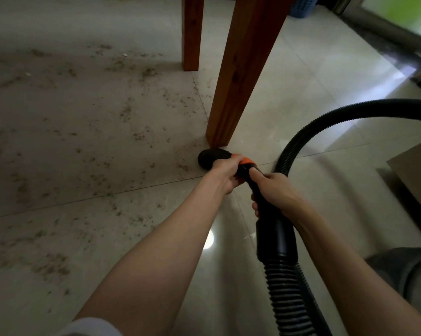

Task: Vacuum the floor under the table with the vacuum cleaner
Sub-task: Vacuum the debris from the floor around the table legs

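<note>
The vacuum's black nozzle point(208, 159) sits low on the floor point(289, 76), just in front of the foot of the nearer wooden leg point(238, 76) of the bench, at a grout line between tiles. An orange collar point(244, 161) joins the nozzle to the black wand point(272, 229). The left hand point(225, 174) grips the wand at the collar, fingers curled round it. The right hand point(275, 190) grips the wand just behind, fingers wrapped under it. Below the right hand the wand widens into a cuff, and from there the ribbed hose point(287, 294) runs down towards the bottom edge of the view, then loops back up and curves away to the right edge.

Left of the nozzle, the tiles under the bench carry scattered brown crumbs point(134, 134) and dust; the tiles to the right look glossy with window glare. A second leg point(192, 37) stands farther back. A blue basket point(301, 6) stands at the far top edge
</note>
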